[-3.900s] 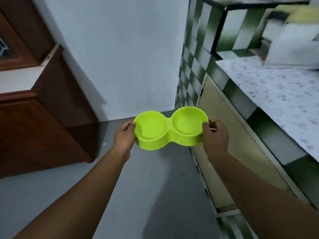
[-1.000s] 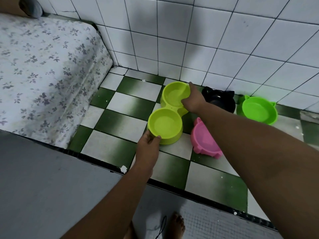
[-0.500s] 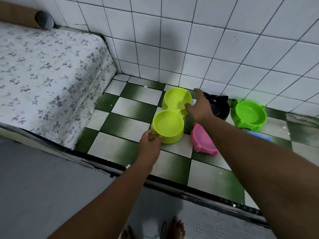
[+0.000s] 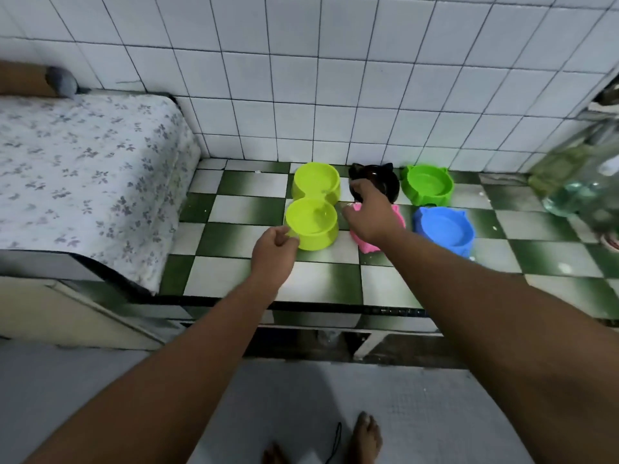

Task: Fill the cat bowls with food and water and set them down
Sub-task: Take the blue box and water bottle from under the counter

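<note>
Here, the lime double bowl sits on the green-and-white checked counter, its far cup close to the tiled wall.

The left hand pinches the double bowl's near rim with curled fingers. The right hand hangs just right of the double bowl, fingers loose and gripping nothing, over a pink bowl that it mostly hides. Right of the double bowl's far cup stands a black bowl, and further right are a green bowl and a blue bowl. Well left of the double bowl lies a flower-print cloth; far to its right is a blurred clear jug.
</note>
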Motion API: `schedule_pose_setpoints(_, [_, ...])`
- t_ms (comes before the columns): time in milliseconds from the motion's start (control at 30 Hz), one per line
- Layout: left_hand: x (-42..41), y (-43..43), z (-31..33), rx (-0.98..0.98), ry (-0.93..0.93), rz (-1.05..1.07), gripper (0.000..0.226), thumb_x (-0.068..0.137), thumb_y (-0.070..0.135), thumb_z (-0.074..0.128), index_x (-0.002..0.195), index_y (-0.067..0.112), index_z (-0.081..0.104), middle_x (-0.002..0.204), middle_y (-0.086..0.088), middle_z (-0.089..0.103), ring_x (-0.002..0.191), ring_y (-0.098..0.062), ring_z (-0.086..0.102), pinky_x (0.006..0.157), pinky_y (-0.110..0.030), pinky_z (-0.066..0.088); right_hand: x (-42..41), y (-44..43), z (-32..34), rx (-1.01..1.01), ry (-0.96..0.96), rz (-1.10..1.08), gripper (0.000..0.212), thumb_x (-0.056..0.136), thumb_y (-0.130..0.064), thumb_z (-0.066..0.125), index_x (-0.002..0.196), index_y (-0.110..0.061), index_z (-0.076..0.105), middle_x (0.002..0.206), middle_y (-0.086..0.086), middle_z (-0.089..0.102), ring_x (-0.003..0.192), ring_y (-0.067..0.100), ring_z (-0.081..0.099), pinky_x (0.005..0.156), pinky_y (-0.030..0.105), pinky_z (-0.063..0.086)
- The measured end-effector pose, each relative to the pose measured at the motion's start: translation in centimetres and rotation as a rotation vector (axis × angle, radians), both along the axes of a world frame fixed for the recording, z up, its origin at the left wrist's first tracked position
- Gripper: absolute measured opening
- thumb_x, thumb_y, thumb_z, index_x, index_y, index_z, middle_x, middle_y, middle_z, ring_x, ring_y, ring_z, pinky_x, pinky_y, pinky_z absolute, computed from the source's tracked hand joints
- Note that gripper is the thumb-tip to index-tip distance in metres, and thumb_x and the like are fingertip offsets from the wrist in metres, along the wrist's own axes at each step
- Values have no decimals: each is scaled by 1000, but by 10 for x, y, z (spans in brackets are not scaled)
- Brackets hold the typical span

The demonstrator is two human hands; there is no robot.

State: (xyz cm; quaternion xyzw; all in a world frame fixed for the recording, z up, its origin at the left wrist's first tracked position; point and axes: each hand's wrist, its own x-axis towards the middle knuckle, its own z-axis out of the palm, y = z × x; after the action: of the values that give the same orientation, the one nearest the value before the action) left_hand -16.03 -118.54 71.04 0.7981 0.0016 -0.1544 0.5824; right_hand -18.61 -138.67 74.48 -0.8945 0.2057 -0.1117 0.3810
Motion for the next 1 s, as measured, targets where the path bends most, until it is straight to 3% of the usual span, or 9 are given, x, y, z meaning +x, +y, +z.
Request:
schedule_pose_setpoints(100, [-14,4,2,9,-4,-47,21,96,19,65,117,15,67,98,-6,68,77,-18,57,70,-29,46,-29,13,1,-84,23,-26,50,92,-21,62,139,-11,49,137,6,58,123,24,55,73,7,23])
schedule_pose_setpoints(200, [-32,7,0,17,-15,-82,16,97,17,63,113,16,67,97,-3,68,75,-15,57,70,-29,47,-54,24,-3,-71,-59,-20,40,89,-16,66,127,-6,58,123,9,65,113,26,60,78,7,28])
schedule_pose_setpoints(300, [-57,10,-4,17,-45,-100,13,98,19,63,110,18,70,97,1,70,81,-13,60,77,-29,50,-82,30,-16,24,-143,27,33,89,-9,62,121,-5,60,119,10,65,112,23,60,95,23,44])
schedule_pose_setpoints(367, [-75,15,-13,16,-74,-84,9,97,18,65,101,20,72,93,2,72,80,-12,62,81,-31,53,-105,35,-30,22,-234,58,25,89,-8,59,114,-10,61,112,5,65,102,19,61,90,34,52])
schedule_pose_setpoints(467, [-106,27,-39,20,-66,-62,14,96,14,65,90,24,72,87,1,74,79,-14,66,79,-31,53,-150,44,-67,-58,-302,129,14,87,-10,54,99,-12,61,96,5,63,87,21,59,77,35,51])
schedule_pose_setpoints(600, [-145,47,-89,100,-37,-91,12,97,15,63,92,19,74,89,2,75,88,-18,70,82,-31,55,-215,74,-129,-137,-171,261,5,89,-7,58,85,-9,60,81,4,57,76,18,51,72,26,42])
schedule_pose_setpoints(700, [-164,64,-127,118,29,-92,17,98,11,61,92,22,73,91,2,74,90,-16,70,82,-30,56,-243,95,-180,-27,40,354,8,86,-8,62,90,-15,63,83,-5,58,74,4,47,70,11,36])
schedule_pose_setpoints(867, [-162,90,-215,190,165,-59,19,101,17,60,90,29,71,93,2,73,92,-17,69,81,-29,55,-228,114,-268,162,336,314,8,90,-17,63,97,-15,67,88,-3,65,78,9,59,70,22,49])
schedule_pose_setpoints(1000, [-133,111,-299,244,237,-23,10,100,19,62,101,21,71,100,-2,72,97,-21,69,92,-36,56,-188,126,-346,277,446,204,7,91,-17,65,98,-13,64,85,1,67,75,10,61,65,14,46])
